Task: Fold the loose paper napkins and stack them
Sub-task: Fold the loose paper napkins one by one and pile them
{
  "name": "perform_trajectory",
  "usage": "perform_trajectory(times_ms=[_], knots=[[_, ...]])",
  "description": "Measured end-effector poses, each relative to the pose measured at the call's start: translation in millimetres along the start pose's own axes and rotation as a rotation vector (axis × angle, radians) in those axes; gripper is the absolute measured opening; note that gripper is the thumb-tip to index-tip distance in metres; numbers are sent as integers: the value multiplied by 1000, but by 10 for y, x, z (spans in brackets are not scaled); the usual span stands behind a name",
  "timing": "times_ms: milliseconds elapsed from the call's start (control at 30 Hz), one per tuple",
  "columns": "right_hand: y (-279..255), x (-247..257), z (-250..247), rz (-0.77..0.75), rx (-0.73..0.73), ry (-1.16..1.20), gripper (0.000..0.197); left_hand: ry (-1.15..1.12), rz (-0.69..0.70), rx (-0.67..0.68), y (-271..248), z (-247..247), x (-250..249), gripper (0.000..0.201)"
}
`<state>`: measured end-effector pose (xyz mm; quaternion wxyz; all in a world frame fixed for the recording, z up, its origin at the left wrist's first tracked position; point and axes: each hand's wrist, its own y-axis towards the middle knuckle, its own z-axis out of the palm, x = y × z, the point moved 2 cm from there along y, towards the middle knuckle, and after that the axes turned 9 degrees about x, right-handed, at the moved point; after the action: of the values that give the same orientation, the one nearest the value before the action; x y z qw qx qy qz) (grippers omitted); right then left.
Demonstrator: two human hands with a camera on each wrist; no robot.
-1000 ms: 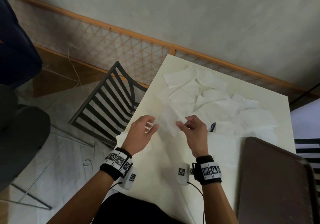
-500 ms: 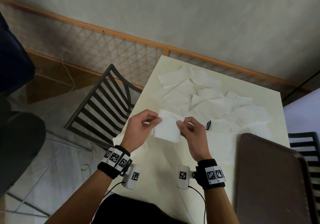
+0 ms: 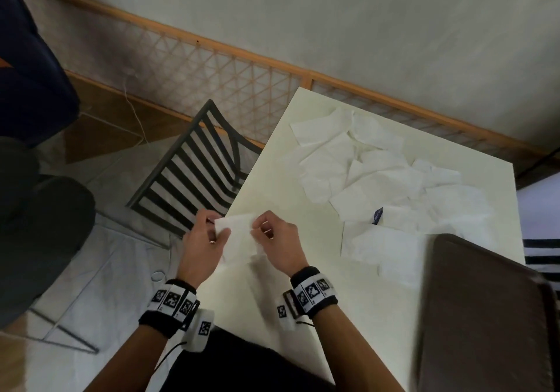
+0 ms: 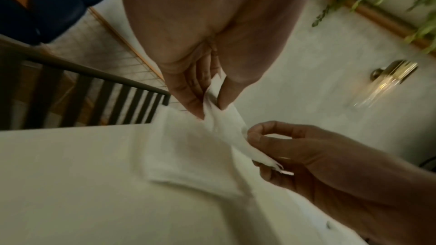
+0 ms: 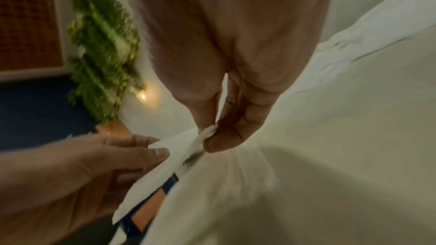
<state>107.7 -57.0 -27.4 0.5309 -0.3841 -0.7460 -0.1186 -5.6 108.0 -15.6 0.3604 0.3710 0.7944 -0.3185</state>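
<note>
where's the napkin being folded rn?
Head view: the held napkin is pinched between the left hand and right hand, above the table's near-left edge, nearer the person than the loose napkin pile.

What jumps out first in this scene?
Two hands, the left hand and the right hand, pinch a white napkin between them above the near-left edge of the table. Beyond lies a heap of loose napkins across the tabletop.

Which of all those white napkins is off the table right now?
The napkin pinched between the left hand and right hand; the loose napkins lie on the table.
</note>
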Motion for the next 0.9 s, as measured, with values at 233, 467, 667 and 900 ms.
perform_trajectory(times_ms=[233, 467, 667, 900], knots=[[62, -64, 265, 120, 9, -334, 21, 229, -138, -2, -19, 89, 293, 48], [85, 5, 274, 265, 42, -481, 25, 315, -134, 96, 32, 291, -45, 52], [72, -58, 172, 270, 33, -517, 20, 533, -31, 180, 254, 586, -229, 62], [-200, -512, -1076, 407, -227, -625, 44, 659, 46, 167, 228, 636, -349, 63]])
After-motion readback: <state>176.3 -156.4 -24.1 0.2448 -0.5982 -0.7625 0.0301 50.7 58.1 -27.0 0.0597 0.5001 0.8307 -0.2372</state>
